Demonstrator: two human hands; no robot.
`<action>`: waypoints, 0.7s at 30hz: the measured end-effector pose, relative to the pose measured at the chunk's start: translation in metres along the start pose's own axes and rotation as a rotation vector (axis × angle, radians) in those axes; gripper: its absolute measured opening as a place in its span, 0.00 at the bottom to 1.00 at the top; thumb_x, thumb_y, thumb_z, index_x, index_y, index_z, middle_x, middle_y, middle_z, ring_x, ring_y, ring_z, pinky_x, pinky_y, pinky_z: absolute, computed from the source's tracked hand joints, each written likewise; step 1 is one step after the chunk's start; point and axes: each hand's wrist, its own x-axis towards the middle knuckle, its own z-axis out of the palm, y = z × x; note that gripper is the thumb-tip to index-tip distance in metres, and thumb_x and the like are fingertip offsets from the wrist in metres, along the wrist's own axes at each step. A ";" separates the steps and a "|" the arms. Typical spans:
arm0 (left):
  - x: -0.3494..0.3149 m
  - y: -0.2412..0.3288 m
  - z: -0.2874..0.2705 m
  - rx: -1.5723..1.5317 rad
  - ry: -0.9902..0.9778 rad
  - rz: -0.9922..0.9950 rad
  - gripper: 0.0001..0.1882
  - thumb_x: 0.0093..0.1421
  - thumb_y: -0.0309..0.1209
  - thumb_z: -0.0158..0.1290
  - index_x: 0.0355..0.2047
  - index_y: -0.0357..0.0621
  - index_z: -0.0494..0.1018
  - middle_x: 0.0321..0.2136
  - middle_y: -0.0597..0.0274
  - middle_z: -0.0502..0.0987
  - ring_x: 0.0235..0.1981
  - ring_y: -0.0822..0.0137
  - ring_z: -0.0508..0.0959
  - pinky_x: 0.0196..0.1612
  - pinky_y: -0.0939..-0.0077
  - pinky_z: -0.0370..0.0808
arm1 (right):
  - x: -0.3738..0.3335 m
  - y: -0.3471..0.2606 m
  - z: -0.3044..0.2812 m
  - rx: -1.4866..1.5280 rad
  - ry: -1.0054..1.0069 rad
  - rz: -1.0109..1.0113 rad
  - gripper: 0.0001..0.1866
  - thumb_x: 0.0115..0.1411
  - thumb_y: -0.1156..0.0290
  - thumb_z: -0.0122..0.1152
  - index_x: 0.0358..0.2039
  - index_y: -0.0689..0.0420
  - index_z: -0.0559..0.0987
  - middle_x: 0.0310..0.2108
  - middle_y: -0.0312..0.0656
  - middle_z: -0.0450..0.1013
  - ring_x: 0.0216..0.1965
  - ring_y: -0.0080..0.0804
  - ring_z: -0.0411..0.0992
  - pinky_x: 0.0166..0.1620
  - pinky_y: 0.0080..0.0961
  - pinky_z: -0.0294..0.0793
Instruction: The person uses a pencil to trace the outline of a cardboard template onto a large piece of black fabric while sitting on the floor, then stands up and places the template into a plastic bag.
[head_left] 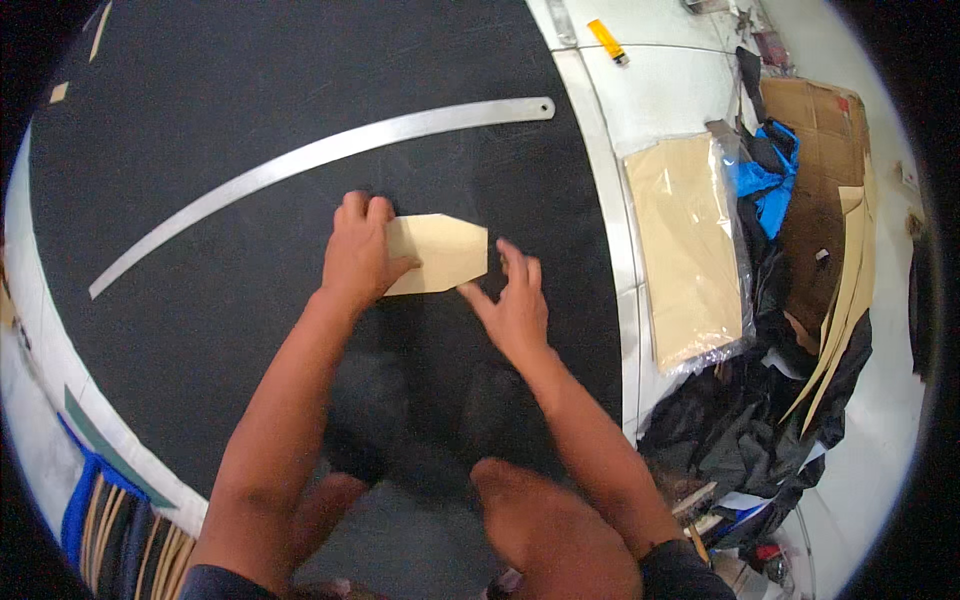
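A beige card piece (440, 254) with cut corners at its right end lies on a large black sheet (200, 330). My left hand (358, 245) grips its left end, with the thumb over the card and the other fingers bent at the far side. My right hand (515, 300) is beside the right end, fingers apart and slightly blurred. Its thumb is close to the near right corner; whether it touches I cannot tell. Beyond both hands a long metal ruler (330, 147) lies across the black sheet.
On the white tiled floor to the right are an orange lighter (606, 42), beige sheets in a clear plastic bag (690, 250), brown cardboard (815, 180) and crumpled black material (730, 420). A blue strap (90, 475) and stacked boards are at the lower left.
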 end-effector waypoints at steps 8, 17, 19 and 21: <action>-0.115 -0.013 -0.019 -0.215 -0.027 0.019 0.17 0.53 0.31 0.66 0.42 0.44 0.75 0.46 0.51 0.72 0.48 0.47 0.74 0.50 0.55 0.73 | -0.010 -0.032 0.013 -0.193 0.007 0.112 0.38 0.48 0.51 0.79 0.54 0.55 0.72 0.53 0.48 0.68 0.55 0.51 0.70 0.55 0.44 0.73; -0.438 0.037 -0.181 -0.130 -0.228 -0.555 0.18 0.56 0.36 0.61 0.45 0.41 0.76 0.42 0.53 0.76 0.45 0.48 0.75 0.50 0.51 0.69 | -0.030 -0.034 0.044 -0.275 -0.020 0.408 0.31 0.45 0.53 0.80 0.44 0.56 0.77 0.50 0.51 0.74 0.51 0.50 0.74 0.53 0.45 0.75; -0.499 0.063 -0.213 -0.172 -0.334 -0.701 0.21 0.55 0.36 0.62 0.47 0.41 0.75 0.44 0.51 0.75 0.45 0.47 0.74 0.49 0.49 0.69 | -0.033 -0.032 0.042 -0.249 -0.061 0.358 0.26 0.47 0.56 0.80 0.40 0.57 0.79 0.41 0.51 0.78 0.45 0.51 0.77 0.47 0.48 0.77; -0.555 0.088 -0.206 -0.314 -0.363 -0.799 0.22 0.54 0.37 0.62 0.48 0.41 0.75 0.46 0.49 0.74 0.48 0.46 0.72 0.51 0.50 0.69 | -0.034 -0.023 0.040 -0.102 -0.107 0.384 0.26 0.51 0.57 0.77 0.41 0.57 0.73 0.37 0.51 0.78 0.40 0.50 0.77 0.45 0.44 0.75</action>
